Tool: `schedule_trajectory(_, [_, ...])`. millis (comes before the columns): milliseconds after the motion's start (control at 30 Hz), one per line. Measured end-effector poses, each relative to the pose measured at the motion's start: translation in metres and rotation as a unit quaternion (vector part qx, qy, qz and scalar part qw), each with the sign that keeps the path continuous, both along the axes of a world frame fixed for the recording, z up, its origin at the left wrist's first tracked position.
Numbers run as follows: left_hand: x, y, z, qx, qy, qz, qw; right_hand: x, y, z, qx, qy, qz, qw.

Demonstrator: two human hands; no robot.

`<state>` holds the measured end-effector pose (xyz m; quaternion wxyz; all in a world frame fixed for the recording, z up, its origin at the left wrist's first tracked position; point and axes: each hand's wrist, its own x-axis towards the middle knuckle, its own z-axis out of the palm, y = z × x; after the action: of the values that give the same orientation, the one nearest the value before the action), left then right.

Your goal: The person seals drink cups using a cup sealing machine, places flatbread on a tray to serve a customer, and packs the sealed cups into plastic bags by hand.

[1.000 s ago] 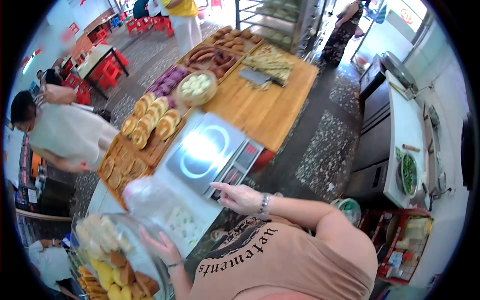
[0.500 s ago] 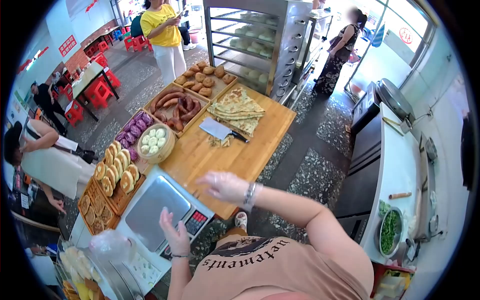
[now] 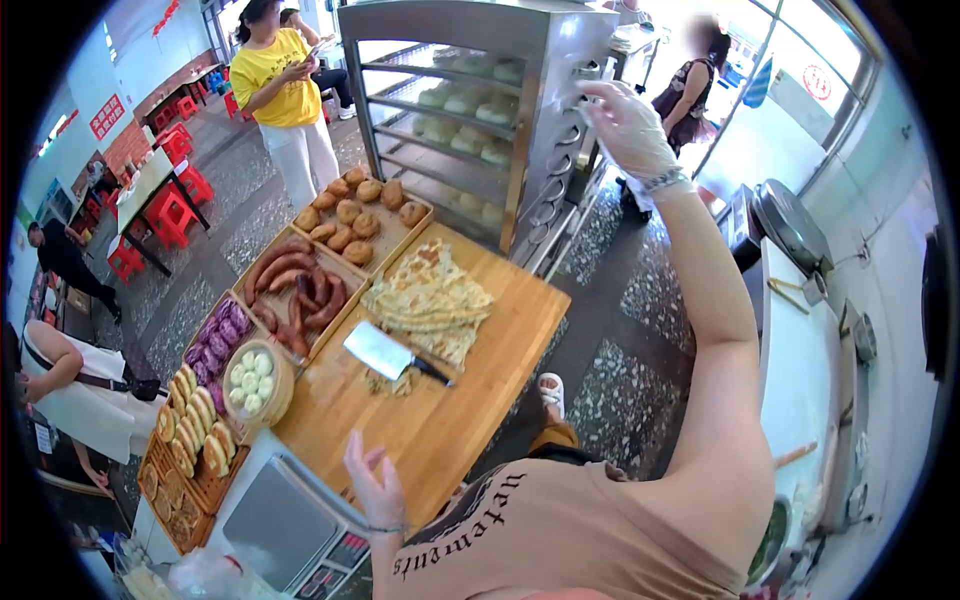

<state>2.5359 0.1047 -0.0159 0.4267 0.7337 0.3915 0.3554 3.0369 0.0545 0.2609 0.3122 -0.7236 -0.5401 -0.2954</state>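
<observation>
My right hand [image 3: 628,130], in a clear thin glove, is raised beside the handles of the steel steamer cabinet [image 3: 560,50]. Its fingers are stretched out at an upper handle; whether they touch it I cannot tell. Several shelves of pale buns [image 3: 468,105] show through the cabinet's glass. My left hand [image 3: 375,485], also gloved, hovers with fingers apart over the near edge of the wooden board [image 3: 450,425], close to the scale [image 3: 285,520]. On the board lie a cleaver [image 3: 378,350] and stacked flatbread pieces [image 3: 430,300].
Along the board's left side stand trays of browned buns [image 3: 350,225], sausages [image 3: 300,285], purple rolls [image 3: 215,340] and split flat cakes [image 3: 195,420], plus a bamboo steamer [image 3: 262,405] of small buns. A counter [image 3: 790,380] runs along the right. Several people stand beyond.
My right hand has swung up and away from above the board to the cabinet's handles. My body has moved forward and turned, and my left hand now hangs over the board's near edge.
</observation>
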Motion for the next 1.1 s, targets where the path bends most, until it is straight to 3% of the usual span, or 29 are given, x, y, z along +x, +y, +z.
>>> schedule_trajectory(100, [0.055,-0.005,-0.041,-0.067,-0.010,0.095,0.993,0.121,-0.010,-0.009,0.028,0.018,-0.044,0.998])
schedule_trajectory(267, [0.213,-0.029,-0.069,-0.068,0.032,0.215,0.974,0.344,0.035,0.017,0.098,0.020,-0.061,0.993])
schedule_trajectory(333, [0.288,-0.044,-0.047,-0.062,-0.007,0.159,0.985,0.415,0.070,0.052,0.124,-0.071,-0.066,0.988])
schedule_trajectory(367, [0.321,-0.048,-0.028,-0.068,-0.014,0.184,0.981,0.438,0.093,0.074,0.136,-0.080,-0.058,0.986])
schedule_trajectory(433, [0.377,-0.050,0.020,-0.042,0.051,0.006,0.998,0.499,0.140,0.120,0.157,-0.086,-0.032,0.983])
schedule_trajectory(467, [0.399,-0.048,0.033,-0.029,0.067,0.002,0.997,0.532,0.166,0.142,0.166,-0.159,-0.052,0.972])
schedule_trajectory(500, [0.414,-0.047,0.043,-0.022,0.087,0.008,0.996,0.588,0.199,0.156,0.200,-0.189,0.005,0.961])
schedule_trajectory(533, [0.428,-0.049,0.045,-0.028,0.071,0.025,0.997,0.588,0.210,0.173,0.174,-0.214,-0.058,0.960])
schedule_trajectory(567, [0.441,-0.049,0.043,-0.031,0.056,0.043,0.997,0.615,0.222,0.180,0.141,-0.271,-0.043,0.951])
schedule_trajectory(600, [0.451,-0.051,0.044,-0.005,0.052,0.054,0.997,0.689,0.252,0.192,-0.069,-0.176,0.178,0.966])
schedule_trajectory(633, [0.458,-0.055,0.044,0.022,0.051,0.059,0.997,0.708,0.269,0.200,-0.084,-0.178,0.135,0.971])
schedule_trajectory(667, [0.460,-0.062,0.045,0.011,0.055,0.109,0.992,0.705,0.281,0.197,-0.082,-0.170,0.106,0.976])
schedule_trajectory(733, [0.468,-0.066,0.045,-0.048,0.027,0.081,0.995,0.699,0.289,0.202,-0.074,-0.144,0.089,0.983])
schedule_trajectory(867, [0.475,-0.075,0.037,-0.023,0.063,0.121,0.990,0.689,0.274,0.214,-0.042,-0.092,0.107,0.989])
schedule_trajectory(933, [0.476,-0.075,0.035,-0.022,0.068,0.118,0.990,0.685,0.264,0.223,-0.009,-0.072,0.136,0.988])
schedule_trajectory(1000, [0.474,-0.079,0.043,-0.095,0.093,0.112,0.985,0.672,0.251,0.234,0.038,-0.052,0.186,0.980])
schedule_trajectory(1100, [0.464,-0.081,0.035,-0.074,0.084,0.101,0.989,0.633,0.215,0.245,0.147,-0.014,0.337,0.930])
